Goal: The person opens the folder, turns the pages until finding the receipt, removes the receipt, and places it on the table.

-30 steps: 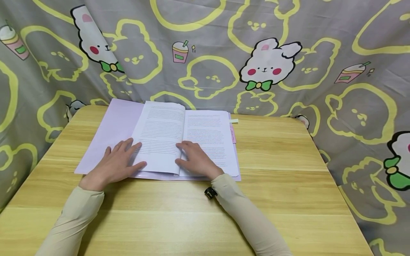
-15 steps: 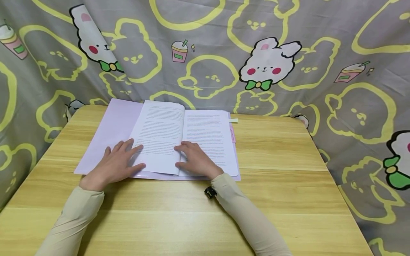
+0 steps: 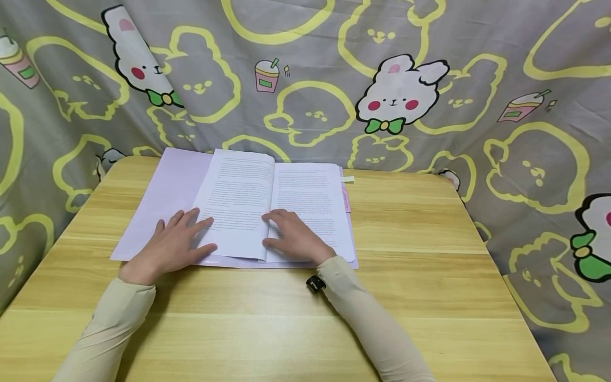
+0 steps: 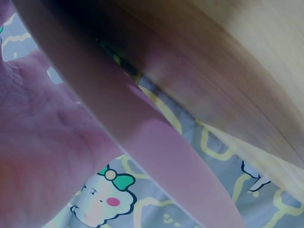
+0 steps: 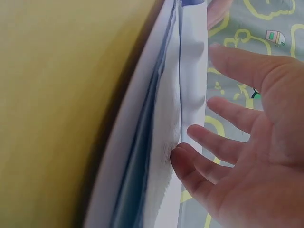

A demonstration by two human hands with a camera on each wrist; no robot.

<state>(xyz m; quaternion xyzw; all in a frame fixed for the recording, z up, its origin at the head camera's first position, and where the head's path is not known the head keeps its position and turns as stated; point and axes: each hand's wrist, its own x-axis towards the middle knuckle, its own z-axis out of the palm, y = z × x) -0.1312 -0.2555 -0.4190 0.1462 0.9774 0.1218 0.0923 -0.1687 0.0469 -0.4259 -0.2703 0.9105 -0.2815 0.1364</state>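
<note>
A stack of printed pages lies open in a lilac folder [image 3: 179, 175]. My left hand [image 3: 169, 244] rests with spread fingers over the folder's left cover and the lower left page [image 3: 238, 185]. Its palm shows beside the folder's edge [image 4: 166, 161] in the left wrist view. On the fold between the pages, my right hand [image 3: 300, 239] has its index finger and thumb touching the paper, beside the right page [image 3: 307, 183]. The right wrist view shows those fingers [image 5: 228, 147] relaxed and apart, with the thick stack's edge [image 5: 164, 128] next to them.
The folder lies on a wooden table [image 3: 410, 254], near its back edge. A pale green tab [image 3: 348, 179] and a pink tab [image 3: 347, 199] stick out at the right of the pages. A grey cartoon-print curtain [image 3: 310, 69] hangs behind and around the table.
My right hand has shifted very slightly to the right at the fold. The left hand and the open pages look almost the same as before.
</note>
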